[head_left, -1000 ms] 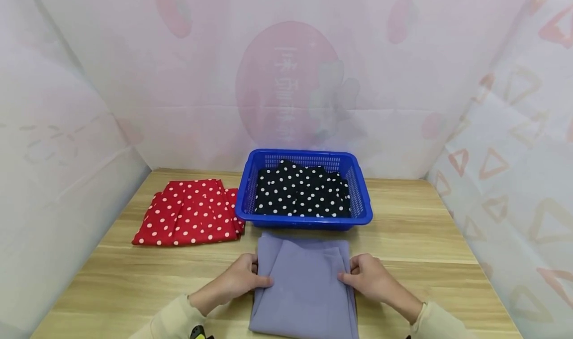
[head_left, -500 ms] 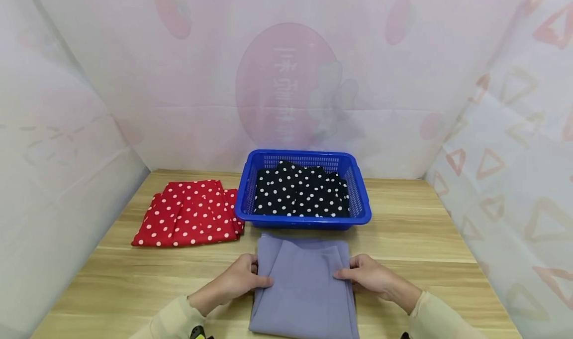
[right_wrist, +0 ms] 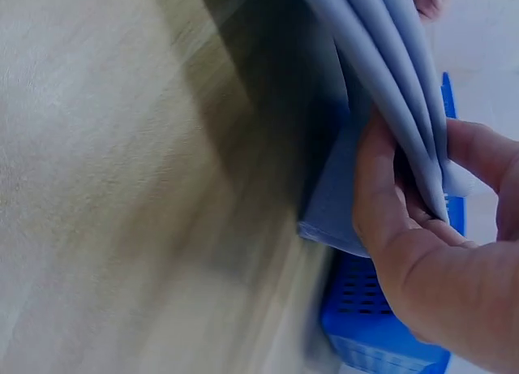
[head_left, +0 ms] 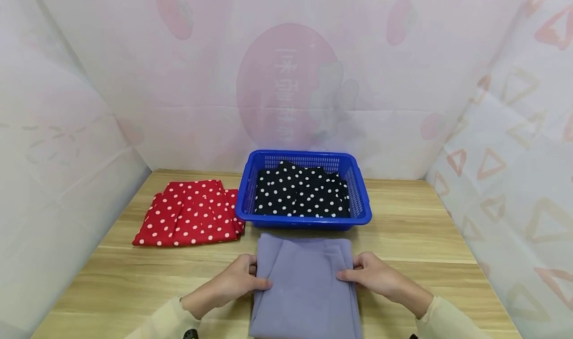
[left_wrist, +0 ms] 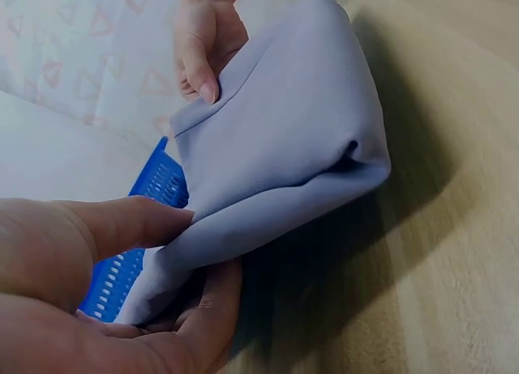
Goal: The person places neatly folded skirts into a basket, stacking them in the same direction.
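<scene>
A folded greyish-purple cloth [head_left: 304, 289] lies in front of the basket in the head view, held by both hands at its sides. My left hand [head_left: 239, 282] pinches the left edge, thumb on top and fingers underneath. On the opposite side my right hand [head_left: 376, 277] grips the right edge in the same manner. Seen from the left wrist, the cloth [left_wrist: 284, 122] is lifted off the wood and casts a shadow. Several stacked layers of the cloth [right_wrist: 389, 58] show between thumb and fingers in the right wrist view.
A blue plastic basket [head_left: 303, 223] with black white-dotted fabric [head_left: 300, 189] in it stands behind the cloth. Left of it, folded red white-dotted fabric [head_left: 188, 214] lies on the wooden table [head_left: 416, 219]. Printed sheets [head_left: 192, 80] enclose the table's back and sides.
The right hand shifts slightly left, then back right with the cloth's right edge. Both hands keep their hold; the basket and red fabric stay in place.
</scene>
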`<state>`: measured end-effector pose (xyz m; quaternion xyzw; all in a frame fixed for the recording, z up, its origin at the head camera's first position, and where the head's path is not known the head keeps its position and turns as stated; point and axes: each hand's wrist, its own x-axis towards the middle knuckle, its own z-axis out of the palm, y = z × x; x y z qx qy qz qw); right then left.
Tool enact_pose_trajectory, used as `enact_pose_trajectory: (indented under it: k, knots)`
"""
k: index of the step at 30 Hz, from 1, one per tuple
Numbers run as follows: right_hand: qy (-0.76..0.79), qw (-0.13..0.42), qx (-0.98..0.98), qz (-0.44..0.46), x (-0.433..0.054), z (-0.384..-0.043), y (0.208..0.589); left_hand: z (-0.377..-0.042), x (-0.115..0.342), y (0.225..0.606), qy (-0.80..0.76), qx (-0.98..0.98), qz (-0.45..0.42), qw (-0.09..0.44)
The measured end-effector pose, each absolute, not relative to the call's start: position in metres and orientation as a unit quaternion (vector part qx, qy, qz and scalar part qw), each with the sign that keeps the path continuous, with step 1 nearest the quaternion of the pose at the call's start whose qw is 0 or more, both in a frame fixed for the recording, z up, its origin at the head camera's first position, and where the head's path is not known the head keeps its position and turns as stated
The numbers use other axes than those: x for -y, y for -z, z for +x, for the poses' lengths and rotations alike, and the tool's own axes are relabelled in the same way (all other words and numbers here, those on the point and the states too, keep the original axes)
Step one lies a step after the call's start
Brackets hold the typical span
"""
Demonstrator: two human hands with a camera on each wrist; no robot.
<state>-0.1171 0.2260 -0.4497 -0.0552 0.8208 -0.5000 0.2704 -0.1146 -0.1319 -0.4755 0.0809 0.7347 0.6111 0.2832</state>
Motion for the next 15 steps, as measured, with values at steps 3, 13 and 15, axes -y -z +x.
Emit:
enact_pose_trajectory:
  k: [3, 13, 15]
  knots:
    - [0.514, 0.287, -0.806, -0.061, -0.227, -0.113, 0.441, -0.11, 0.135, 0.467, -0.611, -0.731, 0.086, 0.292]
    - [0.545, 0.314, -0.773, -0.077, -0.232, -0.099, 0.405, -0.091, 0.144, 0.426, -0.63, -0.708, 0.107, 0.301]
    - [0.549, 0.313, -0.77, -0.083, -0.233, -0.099, 0.396, -0.09, 0.146, 0.417, -0.636, -0.7, 0.116, 0.303]
